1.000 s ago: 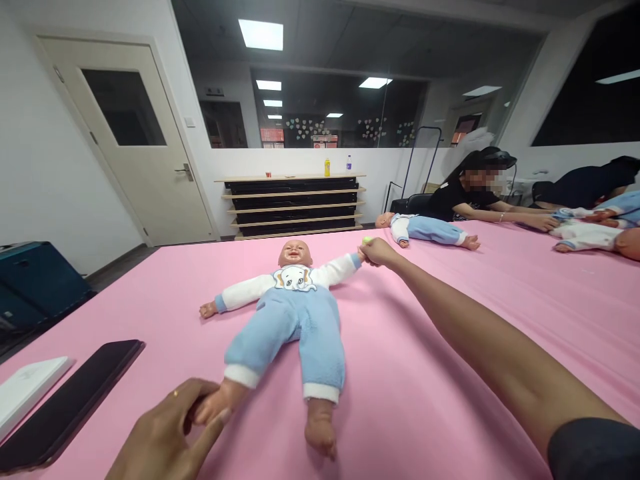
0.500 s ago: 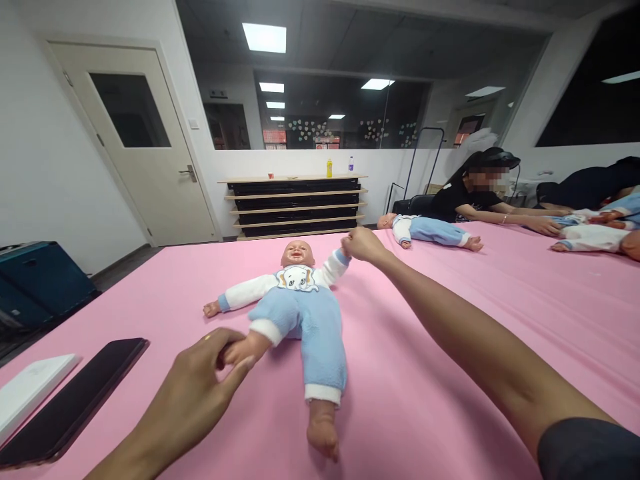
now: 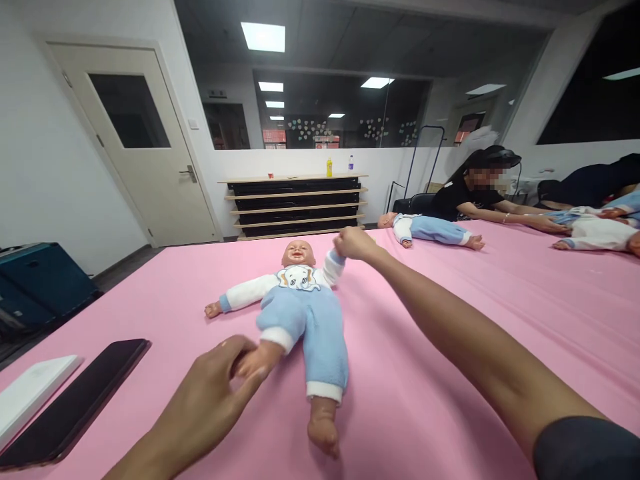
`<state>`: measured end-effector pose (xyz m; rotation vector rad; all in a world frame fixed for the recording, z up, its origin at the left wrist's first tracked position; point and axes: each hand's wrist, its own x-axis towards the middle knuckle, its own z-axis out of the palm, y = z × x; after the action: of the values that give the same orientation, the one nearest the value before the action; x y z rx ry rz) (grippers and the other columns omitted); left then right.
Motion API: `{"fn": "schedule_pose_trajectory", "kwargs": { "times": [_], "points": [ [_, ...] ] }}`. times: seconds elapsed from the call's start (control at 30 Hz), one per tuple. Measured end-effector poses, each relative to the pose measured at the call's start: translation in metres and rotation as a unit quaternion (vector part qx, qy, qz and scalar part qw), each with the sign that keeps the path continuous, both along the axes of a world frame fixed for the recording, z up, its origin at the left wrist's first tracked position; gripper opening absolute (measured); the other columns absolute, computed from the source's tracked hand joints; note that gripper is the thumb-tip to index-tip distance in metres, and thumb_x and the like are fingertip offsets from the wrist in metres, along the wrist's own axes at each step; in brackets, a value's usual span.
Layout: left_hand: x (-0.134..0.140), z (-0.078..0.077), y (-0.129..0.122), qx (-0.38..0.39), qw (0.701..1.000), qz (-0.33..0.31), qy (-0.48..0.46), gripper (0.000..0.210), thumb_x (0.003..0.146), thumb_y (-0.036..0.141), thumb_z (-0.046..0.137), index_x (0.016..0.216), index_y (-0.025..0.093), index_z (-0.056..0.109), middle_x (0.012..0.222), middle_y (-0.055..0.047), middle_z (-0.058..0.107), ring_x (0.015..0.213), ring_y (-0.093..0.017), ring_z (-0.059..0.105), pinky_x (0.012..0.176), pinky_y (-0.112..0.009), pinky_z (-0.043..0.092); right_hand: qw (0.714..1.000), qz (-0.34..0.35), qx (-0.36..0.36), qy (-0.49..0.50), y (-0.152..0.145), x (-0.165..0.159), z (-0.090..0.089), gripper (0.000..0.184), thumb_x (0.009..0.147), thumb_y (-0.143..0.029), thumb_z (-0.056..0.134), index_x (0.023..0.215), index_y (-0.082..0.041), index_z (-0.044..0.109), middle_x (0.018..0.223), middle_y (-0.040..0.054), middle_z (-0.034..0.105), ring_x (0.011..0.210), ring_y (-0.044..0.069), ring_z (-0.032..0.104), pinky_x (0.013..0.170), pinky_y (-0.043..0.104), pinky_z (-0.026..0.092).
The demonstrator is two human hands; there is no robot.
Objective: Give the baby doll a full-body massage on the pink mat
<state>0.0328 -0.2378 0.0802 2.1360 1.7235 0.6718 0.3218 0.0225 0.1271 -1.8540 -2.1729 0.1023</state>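
Note:
A baby doll lies on its back on the pink-covered table, its head away from me. It wears light blue trousers and a white top with an elephant face on the chest. My left hand is closed around the doll's foot on the left side of the view, with that leg raised and bent. My right hand grips the doll's hand on the right side and holds that arm up; the doll's fingers are hidden in my grasp. The doll's other arm and other leg rest stretched out on the cloth.
A black phone and a white flat box lie at the left. A second doll lies farther back on the right. Beyond it a person in a black cap handles another doll. A shelf stands against the wall.
My left hand has moved slightly right with the doll's foot, and that leg has shifted with it. My right hand has drawn the doll's hand a little left, bending the arm more.

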Motion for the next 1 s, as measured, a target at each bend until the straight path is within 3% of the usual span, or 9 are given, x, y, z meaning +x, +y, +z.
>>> {"fn": "schedule_pose_trajectory", "kwargs": {
  "times": [0.13, 0.23, 0.3, 0.47, 0.6, 0.7, 0.8, 0.9, 1.0],
  "points": [
    [-0.028, -0.036, -0.039, -0.03, 0.998, 0.055, -0.017, 0.027, 0.086, 0.05, 0.05, 0.087, 0.024, 0.059, 0.076, 0.0, 0.065, 0.066, -0.018, 0.059, 0.061, -0.027, 0.043, 0.993, -0.096, -0.027, 0.056, 0.006, 0.065, -0.04, 0.032, 0.095, -0.029, 0.047, 0.09, -0.006, 0.067, 0.082, 0.0178, 0.069, 0.068, 0.018, 0.063, 0.057, 0.023, 0.037],
    [-0.029, -0.061, -0.044, -0.06, 0.996, 0.068, -0.019, 0.029, 0.086, 0.048, 0.048, 0.079, 0.023, 0.058, 0.067, 0.001, 0.062, 0.061, -0.018, 0.057, 0.058, -0.027, 0.041, 0.985, -0.13, -0.074, 0.091, 0.0, 0.081, -0.076, 0.03, 0.093, -0.028, 0.051, 0.081, -0.006, 0.067, 0.065, 0.0153, 0.066, 0.053, 0.017, 0.059, 0.052, 0.024, 0.037],
    [-0.031, -0.065, -0.04, -0.075, 0.995, 0.064, -0.005, 0.028, 0.087, 0.047, 0.047, 0.078, 0.022, 0.058, 0.065, 0.001, 0.061, 0.06, -0.018, 0.057, 0.057, -0.027, 0.04, 0.981, -0.136, -0.084, 0.106, -0.004, 0.084, -0.086, 0.03, 0.092, -0.027, 0.051, 0.077, -0.006, 0.067, 0.061, 0.0145, 0.064, 0.048, 0.016, 0.056, 0.051, 0.025, 0.037],
    [-0.035, -0.021, -0.02, -0.053, 0.997, 0.051, 0.005, 0.028, 0.087, 0.049, 0.052, 0.095, 0.024, 0.059, 0.083, 0.0, 0.066, 0.073, -0.019, 0.06, 0.065, -0.028, 0.042, 0.989, -0.099, -0.017, 0.105, -0.004, 0.069, -0.047, 0.033, 0.094, -0.03, 0.046, 0.082, -0.008, 0.067, 0.08, 0.0159, 0.069, 0.064, 0.017, 0.059, 0.054, 0.025, 0.036],
    [0.001, 0.013, 0.019, 0.03, 0.999, 0.019, 0.002, 0.026, 0.087, 0.048, 0.052, 0.091, 0.022, 0.057, 0.085, -0.001, 0.064, 0.075, -0.019, 0.057, 0.066, -0.028, 0.04, 0.996, -0.027, 0.021, 0.088, -0.017, 0.001, -0.008, 0.032, 0.09, -0.037, 0.051, 0.083, -0.012, 0.07, 0.083, 0.0109, 0.07, 0.071, 0.017, 0.06, 0.056, 0.024, 0.035],
    [0.047, 0.012, 0.059, 0.059, 0.997, -0.053, 0.002, 0.02, 0.088, 0.036, 0.049, 0.076, 0.021, 0.049, 0.073, -0.001, 0.058, 0.068, -0.017, 0.053, 0.061, -0.029, 0.036, 0.99, 0.138, 0.033, -0.015, -0.038, -0.071, -0.001, 0.027, 0.087, -0.036, 0.055, 0.097, -0.016, 0.071, 0.095, 0.0102, 0.071, 0.081, 0.019, 0.062, 0.061, 0.024, 0.037],
    [0.071, 0.002, 0.083, 0.063, 0.995, -0.077, -0.012, 0.014, 0.085, 0.028, 0.048, 0.074, 0.021, 0.046, 0.072, -0.001, 0.057, 0.067, -0.018, 0.053, 0.061, -0.029, 0.036, 0.979, 0.201, 0.026, -0.035, -0.05, -0.108, -0.002, 0.021, 0.081, -0.025, 0.062, 0.099, -0.02, 0.071, 0.108, 0.0077, 0.07, 0.095, 0.02, 0.061, 0.068, 0.022, 0.038],
    [0.052, 0.002, 0.068, 0.046, 0.997, -0.066, -0.02, 0.016, 0.088, 0.033, 0.046, 0.08, 0.02, 0.052, 0.076, -0.002, 0.06, 0.069, -0.019, 0.055, 0.061, -0.029, 0.038, 0.985, 0.169, 0.021, 0.01, -0.042, -0.083, -0.001, 0.018, 0.086, -0.029, 0.059, 0.091, -0.017, 0.071, 0.101, 0.0079, 0.071, 0.085, 0.017, 0.06, 0.065, 0.022, 0.035],
    [0.004, 0.0, 0.022, 0.012, 0.999, -0.032, -0.005, 0.025, 0.089, 0.044, 0.048, 0.09, 0.022, 0.059, 0.084, -0.003, 0.066, 0.074, -0.02, 0.059, 0.063, -0.028, 0.042, 0.994, 0.06, 0.02, 0.092, -0.024, -0.021, -0.002, 0.03, 0.091, -0.029, 0.054, 0.08, -0.005, 0.069, 0.082, 0.0114, 0.07, 0.067, 0.012, 0.054, 0.061, 0.022, 0.032]
  ]
}}
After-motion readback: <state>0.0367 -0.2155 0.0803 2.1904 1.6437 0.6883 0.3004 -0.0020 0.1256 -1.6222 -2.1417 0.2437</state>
